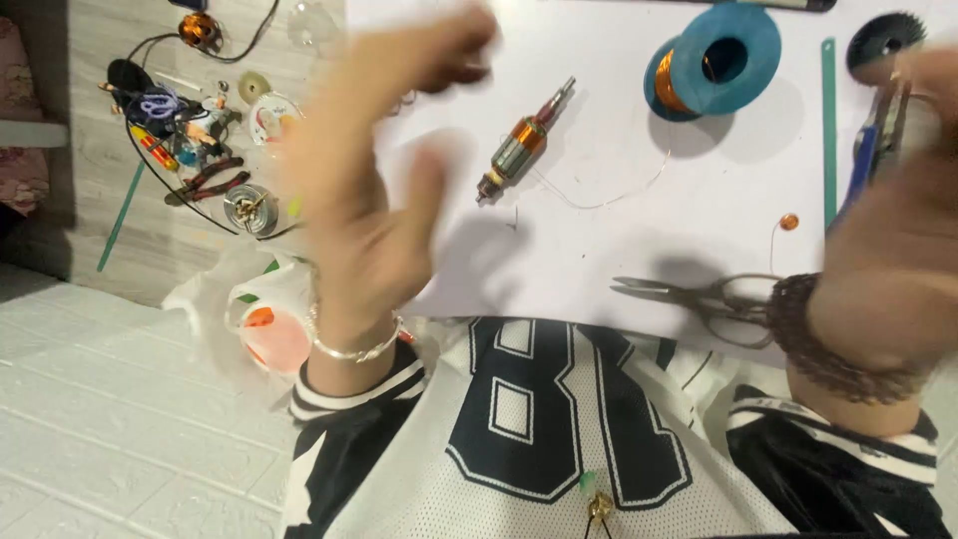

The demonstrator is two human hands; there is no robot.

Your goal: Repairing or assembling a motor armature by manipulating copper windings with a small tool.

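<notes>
The left hand [374, 190] is hovering open and blurred at centre left, holding nothing. The right hand [893, 250], at the right edge, is gripping blue-handled metal pliers [878, 140]. The copper-wound motor armature [521, 145] is lying upper centre on white paper [619, 230]; steadying it first seems wise.

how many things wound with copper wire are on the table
3: the armature mid-sheet, the blue spool at the sheet's upper right, and a small coil at top left on the wood. The blurred hands may hide more.
</notes>
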